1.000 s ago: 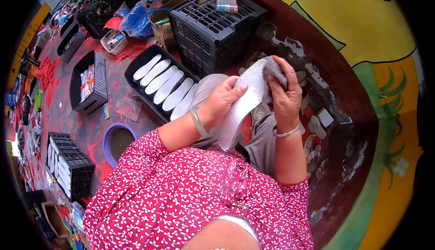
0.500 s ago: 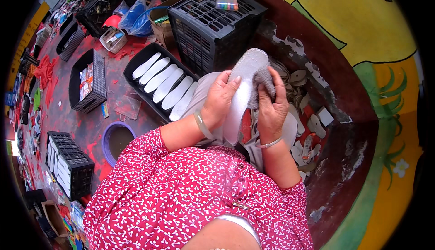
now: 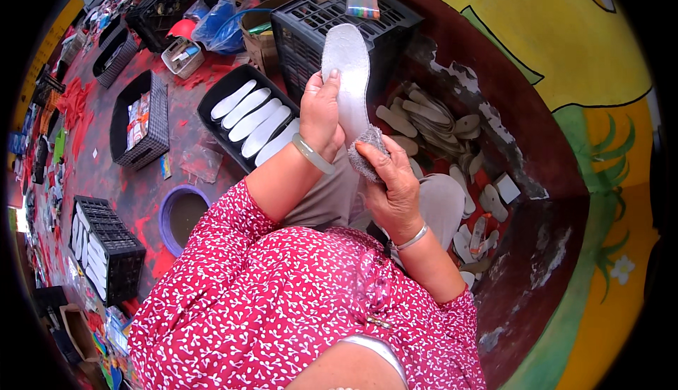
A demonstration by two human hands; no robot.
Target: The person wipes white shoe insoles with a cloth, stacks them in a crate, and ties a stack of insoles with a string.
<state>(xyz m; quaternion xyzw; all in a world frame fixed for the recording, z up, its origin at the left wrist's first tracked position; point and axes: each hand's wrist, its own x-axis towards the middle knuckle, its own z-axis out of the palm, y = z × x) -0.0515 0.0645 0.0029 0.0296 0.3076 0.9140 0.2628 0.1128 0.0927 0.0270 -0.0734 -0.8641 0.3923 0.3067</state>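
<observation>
A seated person's left hand (image 3: 321, 114) grips a long white shoe insole (image 3: 346, 65), thumb across its face, so that it stands nearly upright, its rounded end rising above the hand. The right hand (image 3: 394, 181), lower and nearer the body, pinches a fluffy grey cloth (image 3: 364, 153) against the insole's bottom end. Just left of the left hand, a black rectangular tray (image 3: 220, 136) holds a slanting row of white insoles (image 3: 260, 120). Beyond that hand stands a large black slatted plastic crate (image 3: 304, 47), a clear packet of coloured sticks (image 3: 362, 3) on top. Beyond and right of the right hand, pale insoles (image 3: 427, 118) lie heaped by the wall. Farther left of both hands sits a purple-rimmed round tub (image 3: 166, 222) of murky liquid.
</observation>
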